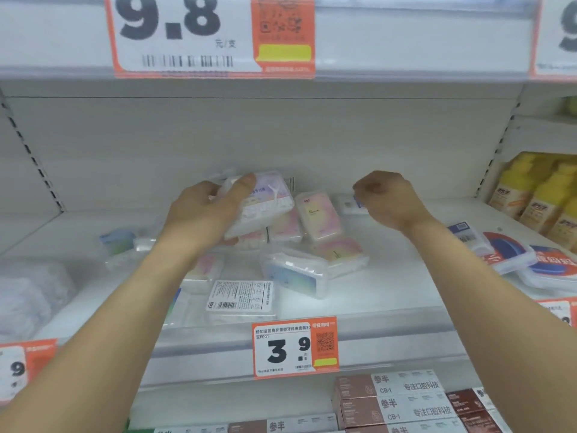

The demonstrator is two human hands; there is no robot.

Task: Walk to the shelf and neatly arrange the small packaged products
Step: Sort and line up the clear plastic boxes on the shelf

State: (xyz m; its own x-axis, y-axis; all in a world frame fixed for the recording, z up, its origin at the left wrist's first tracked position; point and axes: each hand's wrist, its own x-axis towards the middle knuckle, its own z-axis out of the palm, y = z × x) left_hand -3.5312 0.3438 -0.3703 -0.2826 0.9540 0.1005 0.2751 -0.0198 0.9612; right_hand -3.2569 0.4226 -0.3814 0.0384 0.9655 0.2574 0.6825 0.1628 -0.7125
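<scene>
A white shelf (390,295) crosses the middle of the frame, with small clear floss-pick boxes scattered on it in a loose heap at centre. One pink box (318,215) leans tilted right of centre, a blue-tinted box (295,275) lies on its side below it, and one box lies label-up (240,296) near the front edge. A 3.9 price tag (295,346) hangs on the shelf lip below; a large 9.8 tag (199,32) fills the upper left. Yellow bottles (540,195) stand at the right edge, red-and-blue flat packs (512,251) lie just beside them, and brown-and-white cartons (393,398) fill the lower right.

The items at far left are blurred, and several boxes are covered by the left forearm.

The left hand (203,214) grips a floss-pick box (265,198), raised above the heap, thumb across its top. The right hand (387,198) is curled loosely, knuckles to the camera; whether it pinches anything cannot be told.
</scene>
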